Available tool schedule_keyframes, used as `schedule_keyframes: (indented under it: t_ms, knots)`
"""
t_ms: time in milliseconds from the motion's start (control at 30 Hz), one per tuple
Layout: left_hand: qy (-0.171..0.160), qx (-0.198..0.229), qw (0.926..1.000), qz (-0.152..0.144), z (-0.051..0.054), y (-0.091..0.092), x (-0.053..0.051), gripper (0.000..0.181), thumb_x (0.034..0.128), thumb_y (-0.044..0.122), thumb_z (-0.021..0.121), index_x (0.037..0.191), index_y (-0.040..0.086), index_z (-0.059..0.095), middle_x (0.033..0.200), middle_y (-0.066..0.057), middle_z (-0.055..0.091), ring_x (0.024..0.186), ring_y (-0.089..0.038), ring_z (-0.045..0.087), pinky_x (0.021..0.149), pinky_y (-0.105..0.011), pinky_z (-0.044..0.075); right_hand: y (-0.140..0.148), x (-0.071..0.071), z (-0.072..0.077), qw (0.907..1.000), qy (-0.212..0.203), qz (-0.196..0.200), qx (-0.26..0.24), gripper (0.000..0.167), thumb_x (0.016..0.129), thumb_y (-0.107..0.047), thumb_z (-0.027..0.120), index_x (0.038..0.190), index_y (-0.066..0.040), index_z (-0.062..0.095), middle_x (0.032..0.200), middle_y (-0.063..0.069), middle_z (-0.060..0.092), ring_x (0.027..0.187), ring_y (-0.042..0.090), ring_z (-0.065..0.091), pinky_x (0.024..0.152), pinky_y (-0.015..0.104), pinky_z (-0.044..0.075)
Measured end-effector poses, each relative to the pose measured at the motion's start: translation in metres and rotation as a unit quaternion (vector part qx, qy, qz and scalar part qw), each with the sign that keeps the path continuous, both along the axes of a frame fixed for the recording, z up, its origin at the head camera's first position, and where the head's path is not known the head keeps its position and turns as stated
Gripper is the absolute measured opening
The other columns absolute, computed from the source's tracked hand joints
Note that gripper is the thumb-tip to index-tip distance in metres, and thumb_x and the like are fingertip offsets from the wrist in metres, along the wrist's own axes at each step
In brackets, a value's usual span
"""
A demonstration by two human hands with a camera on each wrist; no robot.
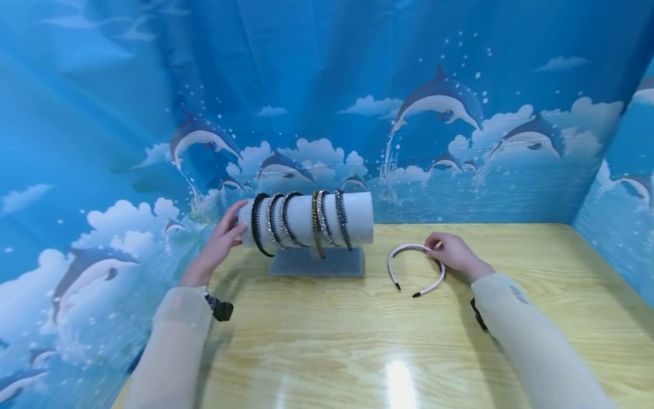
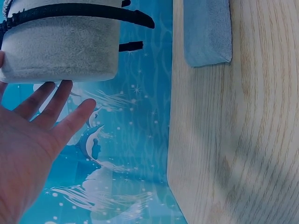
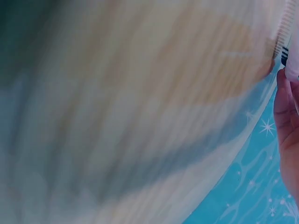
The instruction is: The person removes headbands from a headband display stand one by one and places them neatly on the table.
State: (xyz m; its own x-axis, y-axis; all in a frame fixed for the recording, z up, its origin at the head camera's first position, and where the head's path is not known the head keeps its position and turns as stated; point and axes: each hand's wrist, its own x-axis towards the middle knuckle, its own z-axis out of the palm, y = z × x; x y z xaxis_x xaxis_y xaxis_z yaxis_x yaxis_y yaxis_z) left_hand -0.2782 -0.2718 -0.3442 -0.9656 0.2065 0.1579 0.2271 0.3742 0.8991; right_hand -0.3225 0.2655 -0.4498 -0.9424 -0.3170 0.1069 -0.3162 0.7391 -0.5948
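A grey plush headband stand [image 1: 301,221] has a horizontal roll on a flat base, with several dark, silver and gold headbands [image 1: 256,224] around it. My left hand [image 1: 223,236] rests at the roll's left end. In the left wrist view, that hand [image 2: 37,135] has its fingers spread and mostly straight against the end. Right of the stand, my right hand [image 1: 452,254] pinches a pale pink toothed headband [image 1: 390,266] by its upper right side, its dark tips pointing toward me. The right wrist view shows only part of this hand [image 3: 287,116]; a blurred sleeve covers much of it.
A light wood table [image 1: 327,329] lies beneath everything. Behind and at both sides hangs a blue curtain [image 1: 317,85] printed with dolphins and clouds. The stand's base [image 1: 317,264] sits toward the table's back edge.
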Motion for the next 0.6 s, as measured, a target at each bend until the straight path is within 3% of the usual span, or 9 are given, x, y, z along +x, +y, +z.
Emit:
schedule_keyframes:
  t_ms: [600]
  knots:
    - [-0.008, -0.007, 0.9999, 0.003, -0.002, -0.002, -0.001, 0.055, 0.1054, 0.03, 0.042, 0.156, 0.028, 0.02, 0.154, -0.019, 0.026, 0.135, -0.04, 0.033, 0.101, -0.062, 0.035, -0.017, -0.016, -0.002, 0.9997, -0.01, -0.005, 0.02, 0.004, 0.091, -0.01, 0.068, 0.093, -0.007, 0.067, 0.094, 0.008, 0.065, 0.088, 0.027, 0.061, 0.079, 0.046, 0.048]
